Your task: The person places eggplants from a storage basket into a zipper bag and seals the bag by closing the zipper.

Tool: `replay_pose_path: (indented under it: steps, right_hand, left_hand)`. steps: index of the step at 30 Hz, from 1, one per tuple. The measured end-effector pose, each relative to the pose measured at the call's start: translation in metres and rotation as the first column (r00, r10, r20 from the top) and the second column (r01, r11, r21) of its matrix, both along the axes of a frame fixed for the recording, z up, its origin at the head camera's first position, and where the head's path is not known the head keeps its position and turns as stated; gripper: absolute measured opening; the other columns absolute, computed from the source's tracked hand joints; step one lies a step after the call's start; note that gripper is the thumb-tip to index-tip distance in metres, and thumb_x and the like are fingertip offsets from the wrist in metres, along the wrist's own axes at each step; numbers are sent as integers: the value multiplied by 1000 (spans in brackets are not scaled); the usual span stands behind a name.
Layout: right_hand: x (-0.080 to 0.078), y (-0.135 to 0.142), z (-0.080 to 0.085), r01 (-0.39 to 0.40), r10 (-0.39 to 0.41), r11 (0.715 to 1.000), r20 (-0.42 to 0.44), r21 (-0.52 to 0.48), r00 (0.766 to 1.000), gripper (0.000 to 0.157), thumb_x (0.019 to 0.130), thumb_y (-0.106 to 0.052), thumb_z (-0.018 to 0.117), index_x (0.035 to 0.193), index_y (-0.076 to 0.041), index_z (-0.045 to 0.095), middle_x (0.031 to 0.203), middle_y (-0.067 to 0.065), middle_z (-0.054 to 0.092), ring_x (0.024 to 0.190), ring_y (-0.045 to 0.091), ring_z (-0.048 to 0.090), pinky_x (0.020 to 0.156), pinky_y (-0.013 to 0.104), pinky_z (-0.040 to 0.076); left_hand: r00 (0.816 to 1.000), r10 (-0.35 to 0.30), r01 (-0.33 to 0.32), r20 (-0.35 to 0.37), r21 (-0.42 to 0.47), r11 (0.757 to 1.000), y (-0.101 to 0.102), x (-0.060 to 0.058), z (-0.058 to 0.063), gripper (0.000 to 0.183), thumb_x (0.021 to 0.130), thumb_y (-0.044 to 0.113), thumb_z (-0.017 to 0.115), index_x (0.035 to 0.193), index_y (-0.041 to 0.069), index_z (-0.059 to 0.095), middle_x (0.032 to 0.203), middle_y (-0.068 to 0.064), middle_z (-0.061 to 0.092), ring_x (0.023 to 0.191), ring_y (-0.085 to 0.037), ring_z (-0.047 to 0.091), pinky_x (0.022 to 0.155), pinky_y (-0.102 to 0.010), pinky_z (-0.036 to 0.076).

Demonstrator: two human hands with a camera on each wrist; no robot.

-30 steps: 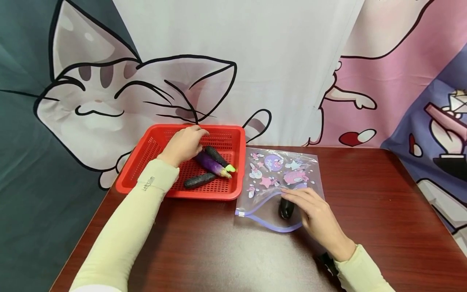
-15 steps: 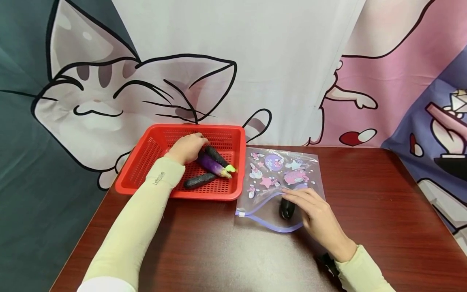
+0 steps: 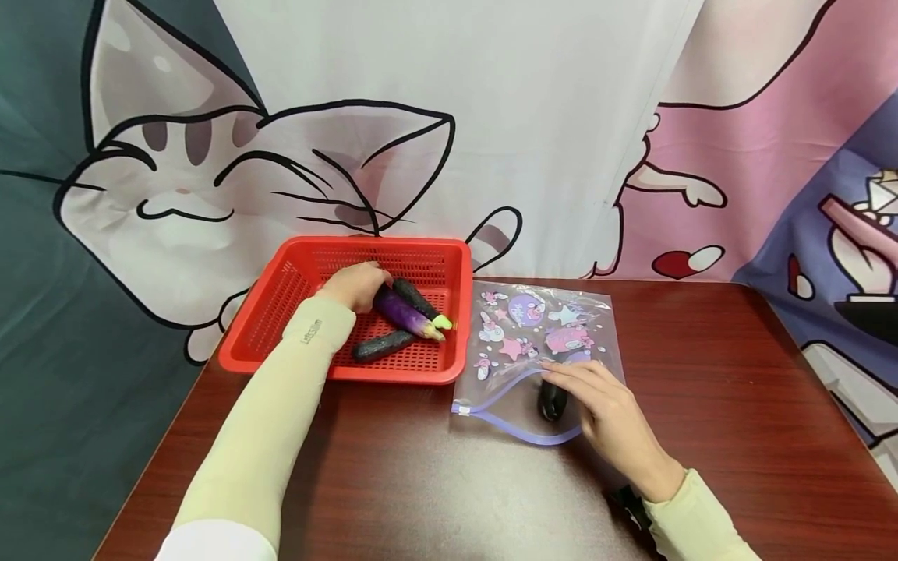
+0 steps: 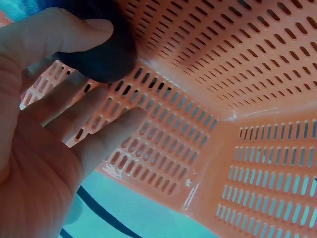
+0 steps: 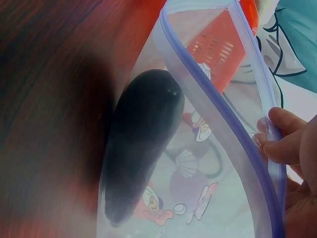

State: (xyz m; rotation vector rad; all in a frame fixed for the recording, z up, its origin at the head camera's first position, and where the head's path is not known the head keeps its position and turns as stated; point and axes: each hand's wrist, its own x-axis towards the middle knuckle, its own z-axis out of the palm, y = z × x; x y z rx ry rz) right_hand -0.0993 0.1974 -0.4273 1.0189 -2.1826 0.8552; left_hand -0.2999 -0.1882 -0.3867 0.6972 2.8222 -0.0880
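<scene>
Dark lettering, apparently "Letsslim", marks the pale yellow-green fabric sleeve [image 3: 281, 389]. Inside the red perforated plastic basket [image 3: 414, 375], the left hand [image 3: 356, 287] has loosely extended fingers, its thumb over the blunt end of a smooth purple eggplant [image 3: 401, 313]. Right of the basket, the right hand [image 3: 613, 417] pinches the lilac-edged mouth of a clear, cartoon-printed plastic zip bag [image 3: 505, 366] containing a glossy black eggplant [image 3: 553, 400].

Reddish-brown wood-grain tabletop [image 3: 758, 389], glossy, with diffuse light glare [image 3: 484, 499] near its front, stands against creased fabric backdrop [image 3: 547, 117], white centrally, teal at left, pink and blue at right, bearing printed cartoon cat [image 3: 175, 226].
</scene>
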Motion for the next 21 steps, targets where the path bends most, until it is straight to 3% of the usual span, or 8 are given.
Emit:
replay_pose_path:
  steps: [15,21]
  right_hand:
    - [-1,1,0,9,-9,1000,9,13,1000,58,72,26,49,118,-1,71,122,10,69,105,24,62,102,16,36]
    - [0,1,0,13,-13,1000,7,8,1000,58,72,26,49,118,-1,71,121,10,69,104,25,62,103,16,36]
  left_hand:
    - [996,84,-83,25,-25,996,-9,-6,-5,50,81,-6,74,127,14,70,134,-20,57,124,-37,54,98,-51,47]
    - [997,71,-70,13,-49,996,-7,-5,-3,54,77,-5,79,126,15,71,131,-18,60,120,-35,57,92,-51,51]
